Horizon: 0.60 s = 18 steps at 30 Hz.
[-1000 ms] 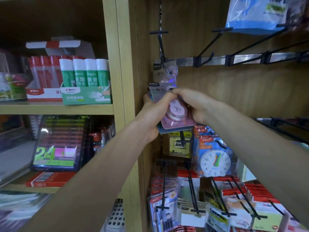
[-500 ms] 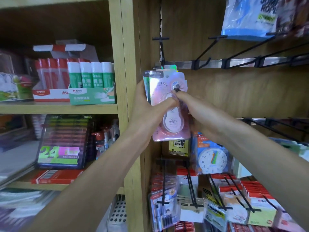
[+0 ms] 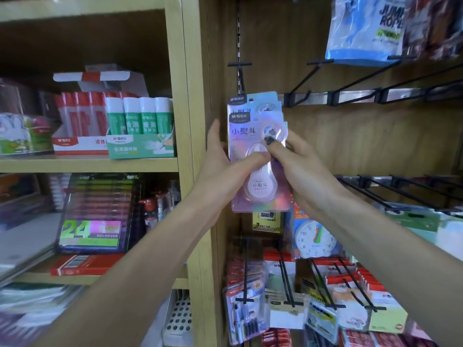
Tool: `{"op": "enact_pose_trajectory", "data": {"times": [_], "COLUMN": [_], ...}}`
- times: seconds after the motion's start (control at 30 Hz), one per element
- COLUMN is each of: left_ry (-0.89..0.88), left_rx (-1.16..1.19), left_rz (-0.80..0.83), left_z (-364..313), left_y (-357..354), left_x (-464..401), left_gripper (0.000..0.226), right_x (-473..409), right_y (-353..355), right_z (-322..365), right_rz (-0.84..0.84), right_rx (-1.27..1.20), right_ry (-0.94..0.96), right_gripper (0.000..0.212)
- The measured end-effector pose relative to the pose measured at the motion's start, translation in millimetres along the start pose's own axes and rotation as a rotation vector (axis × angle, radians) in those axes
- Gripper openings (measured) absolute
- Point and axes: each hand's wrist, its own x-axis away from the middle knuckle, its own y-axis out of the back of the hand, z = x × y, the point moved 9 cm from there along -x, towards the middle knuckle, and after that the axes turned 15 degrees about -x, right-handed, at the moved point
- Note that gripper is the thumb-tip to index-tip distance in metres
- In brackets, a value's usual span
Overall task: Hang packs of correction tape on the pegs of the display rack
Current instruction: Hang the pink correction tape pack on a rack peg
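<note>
Clearly we hold a fanned stack of pink holographic blister-card correction tape packs (image 3: 258, 156) between both hands: our left hand (image 3: 220, 166) clasps the stack's left edge, thumb across the clear blister, and our right hand (image 3: 298, 166) pinches the front card beside its hang hole. Above our fingers stands the thin black wire peg (image 3: 240, 73). We judge the packs light, stiff-carded and slippery; grip the card edges.

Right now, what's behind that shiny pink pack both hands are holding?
Behind the front pack more matching packs peek out above, overlapping. The wooden back panel lies beyond. How many packs, and their peg, is covered.
</note>
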Motion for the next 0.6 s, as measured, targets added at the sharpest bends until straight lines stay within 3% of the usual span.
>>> {"op": "enact_pose_trajectory", "data": {"times": [0.47,0.6], "left_ry": [-0.176,-0.170], "left_rx": [-0.028,-0.049], "left_rz": [-0.067,-0.072], "left_z": [-1,0], "left_y": [8,10], "left_x": [11,5], "left_gripper": [0.063,0.065], "right_x": [-4,-11], "right_y": [-12,-11], "right_z": [-4,-3], "right_rz": [0.064,0.024], "right_rx": [0.044,0.015], "right_ry": [0.031,0.015], "right_gripper": [0.025,0.022]}}
